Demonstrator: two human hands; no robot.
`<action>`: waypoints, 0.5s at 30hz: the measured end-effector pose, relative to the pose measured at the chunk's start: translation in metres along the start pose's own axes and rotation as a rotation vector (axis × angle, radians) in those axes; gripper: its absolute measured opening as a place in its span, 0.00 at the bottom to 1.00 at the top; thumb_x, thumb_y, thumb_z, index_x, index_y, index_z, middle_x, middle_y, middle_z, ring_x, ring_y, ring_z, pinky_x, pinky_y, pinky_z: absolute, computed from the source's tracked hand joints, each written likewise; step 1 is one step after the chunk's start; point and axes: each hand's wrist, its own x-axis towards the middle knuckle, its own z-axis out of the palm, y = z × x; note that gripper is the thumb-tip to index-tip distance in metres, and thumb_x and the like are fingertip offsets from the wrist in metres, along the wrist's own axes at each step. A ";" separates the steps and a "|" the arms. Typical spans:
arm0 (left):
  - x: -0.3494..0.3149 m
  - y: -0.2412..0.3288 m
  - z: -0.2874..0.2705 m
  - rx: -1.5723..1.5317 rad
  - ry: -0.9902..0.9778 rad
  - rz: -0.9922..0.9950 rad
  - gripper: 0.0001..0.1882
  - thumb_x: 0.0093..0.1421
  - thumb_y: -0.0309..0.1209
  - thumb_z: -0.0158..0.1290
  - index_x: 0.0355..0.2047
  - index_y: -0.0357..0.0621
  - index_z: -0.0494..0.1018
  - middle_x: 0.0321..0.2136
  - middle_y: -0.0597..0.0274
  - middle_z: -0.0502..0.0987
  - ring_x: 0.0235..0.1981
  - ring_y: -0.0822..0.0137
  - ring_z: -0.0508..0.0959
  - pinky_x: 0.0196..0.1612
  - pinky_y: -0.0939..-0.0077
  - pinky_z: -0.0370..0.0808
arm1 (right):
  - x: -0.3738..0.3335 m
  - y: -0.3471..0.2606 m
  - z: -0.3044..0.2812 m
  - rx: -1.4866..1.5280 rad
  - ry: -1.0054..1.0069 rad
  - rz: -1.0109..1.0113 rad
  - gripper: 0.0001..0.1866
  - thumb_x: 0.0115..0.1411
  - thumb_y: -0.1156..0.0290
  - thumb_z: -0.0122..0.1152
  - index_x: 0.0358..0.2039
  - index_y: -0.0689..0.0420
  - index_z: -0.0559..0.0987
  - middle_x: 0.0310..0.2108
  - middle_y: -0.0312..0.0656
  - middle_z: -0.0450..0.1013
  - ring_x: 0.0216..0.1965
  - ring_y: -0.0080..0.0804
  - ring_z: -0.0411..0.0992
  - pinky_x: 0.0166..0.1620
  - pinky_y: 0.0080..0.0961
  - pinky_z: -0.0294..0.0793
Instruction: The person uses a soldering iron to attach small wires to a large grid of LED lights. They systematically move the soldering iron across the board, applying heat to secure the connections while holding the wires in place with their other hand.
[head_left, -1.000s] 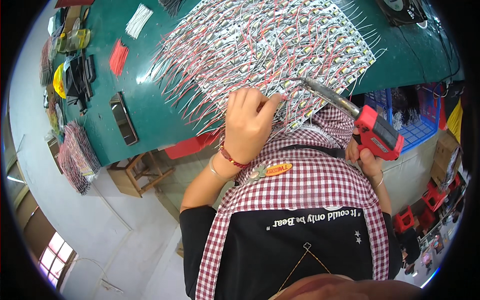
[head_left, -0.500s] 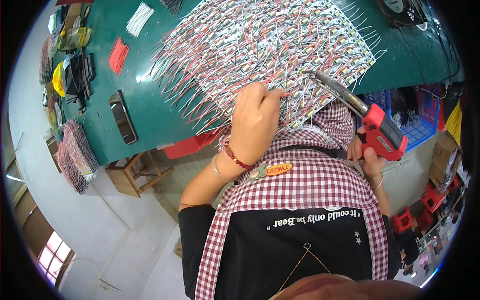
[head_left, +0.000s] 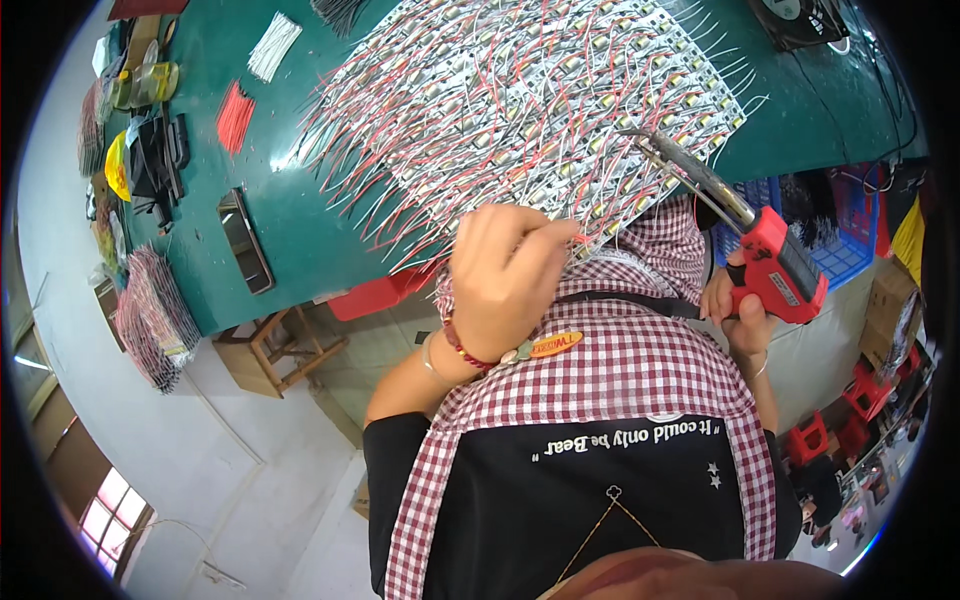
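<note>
A large sheet of small circuit boards [head_left: 560, 130], bristling with red and white wires, lies on the green table. Over its near edge is my left hand [head_left: 507, 262], its fingers closed in a pinch with a bit of red wire [head_left: 581, 239] showing at the tips. My right hand [head_left: 738, 305] is wrapped round the handle of a red soldering gun [head_left: 783, 268], to the right of the sheet. The gun's metal barrel slants up and left, and its thin tip is above the boards near their right side; whether it touches them I cannot tell.
On the green table [head_left: 290, 240] lie a phone [head_left: 245, 240], a bundle of red wires [head_left: 236, 117] and a bundle of white wires [head_left: 274, 47]. Wired strips [head_left: 155, 310] hang over the left edge. A blue crate [head_left: 850, 240] stands right, below a black device [head_left: 798, 20].
My left hand has drawn back toward my body, still pinched. The soldering gun has shifted slightly right, its tip moving away from where it was over the boards.
</note>
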 end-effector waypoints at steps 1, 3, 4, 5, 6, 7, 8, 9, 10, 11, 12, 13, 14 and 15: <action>-0.004 -0.003 0.000 0.022 0.046 -0.022 0.12 0.43 0.18 0.58 0.31 0.42 0.77 0.24 0.63 0.70 0.26 0.63 0.71 0.30 0.68 0.65 | 0.002 -0.002 0.001 -0.003 0.001 -0.001 0.33 0.59 0.50 0.58 0.50 0.65 0.61 0.15 0.36 0.60 0.13 0.24 0.61 0.20 0.23 0.68; -0.005 -0.010 -0.004 0.073 0.083 -0.026 0.14 0.42 0.18 0.59 0.32 0.41 0.77 0.23 0.64 0.69 0.26 0.63 0.71 0.31 0.66 0.66 | 0.004 -0.002 0.002 -0.001 0.001 -0.001 0.33 0.59 0.50 0.58 0.50 0.65 0.61 0.15 0.36 0.60 0.13 0.24 0.61 0.20 0.23 0.68; -0.005 -0.011 -0.004 0.092 0.075 -0.043 0.14 0.42 0.17 0.59 0.32 0.42 0.77 0.23 0.64 0.70 0.26 0.64 0.71 0.29 0.68 0.66 | 0.006 -0.002 0.002 0.004 -0.005 0.001 0.33 0.59 0.50 0.57 0.50 0.65 0.61 0.15 0.36 0.60 0.13 0.24 0.61 0.19 0.23 0.68; -0.006 -0.012 -0.004 0.110 0.066 -0.059 0.13 0.43 0.17 0.60 0.31 0.43 0.78 0.23 0.65 0.70 0.25 0.65 0.71 0.28 0.70 0.66 | 0.007 -0.002 0.003 0.009 -0.010 0.002 0.33 0.59 0.50 0.57 0.50 0.65 0.61 0.15 0.36 0.60 0.13 0.24 0.61 0.19 0.23 0.68; -0.006 -0.013 -0.004 0.127 0.058 -0.075 0.13 0.43 0.17 0.60 0.31 0.44 0.78 0.23 0.65 0.70 0.25 0.66 0.70 0.26 0.72 0.66 | 0.007 -0.003 0.004 0.003 -0.024 0.008 0.33 0.59 0.50 0.57 0.50 0.66 0.61 0.15 0.36 0.61 0.13 0.24 0.61 0.19 0.23 0.67; -0.006 -0.014 -0.002 0.149 0.043 -0.046 0.13 0.44 0.17 0.60 0.31 0.44 0.78 0.23 0.65 0.70 0.25 0.66 0.70 0.26 0.72 0.65 | 0.007 -0.004 0.005 -0.004 -0.037 0.014 0.33 0.59 0.50 0.58 0.50 0.66 0.61 0.15 0.36 0.61 0.13 0.24 0.61 0.19 0.23 0.67; -0.006 -0.016 0.000 0.170 0.028 -0.017 0.13 0.44 0.17 0.60 0.32 0.44 0.78 0.22 0.65 0.69 0.24 0.66 0.69 0.27 0.72 0.65 | 0.007 -0.004 0.006 -0.012 -0.050 0.019 0.33 0.59 0.50 0.58 0.50 0.66 0.61 0.15 0.36 0.61 0.13 0.24 0.61 0.19 0.23 0.67; -0.005 -0.017 0.002 0.192 0.013 0.013 0.13 0.45 0.17 0.59 0.32 0.44 0.78 0.22 0.65 0.69 0.24 0.67 0.69 0.27 0.71 0.64 | 0.006 -0.004 0.005 0.001 -0.074 0.031 0.32 0.59 0.52 0.57 0.51 0.66 0.62 0.16 0.36 0.61 0.15 0.24 0.61 0.21 0.24 0.67; -0.006 -0.019 0.005 0.199 0.013 0.024 0.13 0.45 0.17 0.59 0.33 0.44 0.78 0.21 0.66 0.68 0.24 0.67 0.68 0.27 0.72 0.64 | 0.003 -0.002 0.003 0.013 -0.101 0.044 0.30 0.60 0.55 0.57 0.52 0.67 0.63 0.17 0.36 0.62 0.16 0.24 0.62 0.23 0.25 0.67; -0.007 -0.022 0.009 0.206 0.014 0.034 0.13 0.46 0.17 0.58 0.33 0.44 0.78 0.21 0.66 0.68 0.23 0.67 0.68 0.28 0.72 0.63 | 0.000 -0.001 0.001 0.026 -0.128 0.057 0.29 0.61 0.57 0.57 0.52 0.67 0.64 0.18 0.36 0.63 0.17 0.24 0.62 0.25 0.26 0.68; -0.008 -0.023 0.012 0.213 0.014 0.044 0.13 0.46 0.17 0.58 0.34 0.44 0.78 0.21 0.66 0.67 0.23 0.67 0.68 0.28 0.72 0.63 | -0.002 0.000 -0.001 0.017 -0.143 0.093 0.29 0.61 0.57 0.57 0.52 0.67 0.64 0.18 0.36 0.63 0.18 0.24 0.62 0.26 0.26 0.68; -0.008 -0.025 0.014 0.221 0.008 0.050 0.13 0.46 0.16 0.57 0.34 0.43 0.78 0.21 0.66 0.67 0.23 0.67 0.68 0.28 0.72 0.63 | -0.006 0.003 -0.003 0.008 -0.151 0.126 0.28 0.61 0.58 0.57 0.51 0.67 0.64 0.18 0.36 0.63 0.18 0.24 0.62 0.27 0.26 0.68; -0.008 -0.026 0.016 0.228 0.001 0.056 0.13 0.46 0.16 0.57 0.34 0.43 0.78 0.21 0.66 0.67 0.23 0.67 0.68 0.28 0.72 0.63 | -0.008 0.005 -0.005 -0.001 -0.159 0.159 0.27 0.61 0.59 0.57 0.51 0.67 0.64 0.18 0.36 0.63 0.19 0.24 0.62 0.27 0.26 0.68; -0.008 -0.027 0.017 0.236 -0.005 0.062 0.13 0.46 0.16 0.57 0.34 0.42 0.77 0.21 0.66 0.67 0.24 0.67 0.68 0.28 0.72 0.63 | -0.010 0.007 -0.007 0.005 -0.181 0.151 0.22 0.60 0.62 0.57 0.46 0.66 0.67 0.19 0.36 0.64 0.20 0.25 0.63 0.28 0.25 0.67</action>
